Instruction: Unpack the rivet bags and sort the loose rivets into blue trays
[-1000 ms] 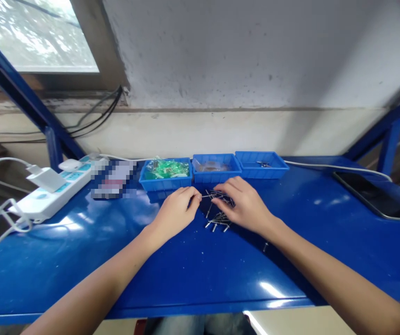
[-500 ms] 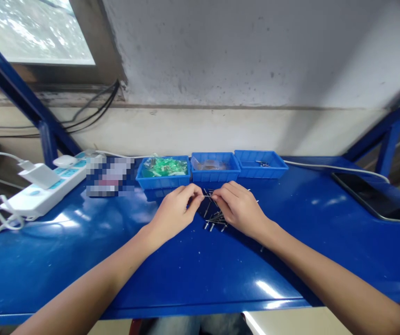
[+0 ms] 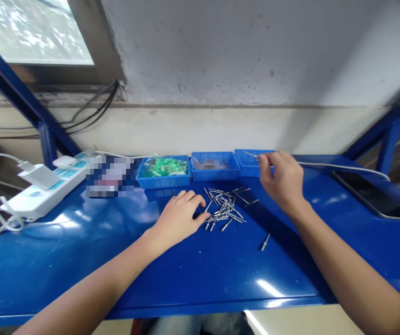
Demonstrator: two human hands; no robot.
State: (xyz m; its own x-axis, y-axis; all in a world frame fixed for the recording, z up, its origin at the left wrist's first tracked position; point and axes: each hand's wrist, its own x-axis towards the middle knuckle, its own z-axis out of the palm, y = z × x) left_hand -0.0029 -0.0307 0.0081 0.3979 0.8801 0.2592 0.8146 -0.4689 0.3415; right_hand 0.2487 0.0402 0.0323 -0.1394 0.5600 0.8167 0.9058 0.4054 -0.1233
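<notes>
A loose pile of silvery blind rivets (image 3: pixel 226 207) lies on the blue tabletop. My left hand (image 3: pixel 182 211) rests at the pile's left edge, its thumb and index finger apart beside the nearest rivets. Raised at the right, my right hand (image 3: pixel 283 179) pinches one thin blind rivet (image 3: pixel 250 154) between thumb and fingers. That rivet points left over the right-hand blue bin (image 3: pixel 249 171), whose inside is partly hidden by the hand. A single rivet (image 3: pixel 264 242) lies apart from the pile, nearer the front edge.
Beside the right bin stand a middle blue bin (image 3: pixel 216 174) with a clear bag and a left blue bin (image 3: pixel 163 182) with green bagged parts. A white power strip (image 3: pixel 43 193) with cables is at the left; a phone (image 3: pixel 372 195) lies at the right.
My right hand has moved from the pile up and right to the right-hand bin, carrying a rivet. My left hand has drawn slightly down and its fingers have parted.
</notes>
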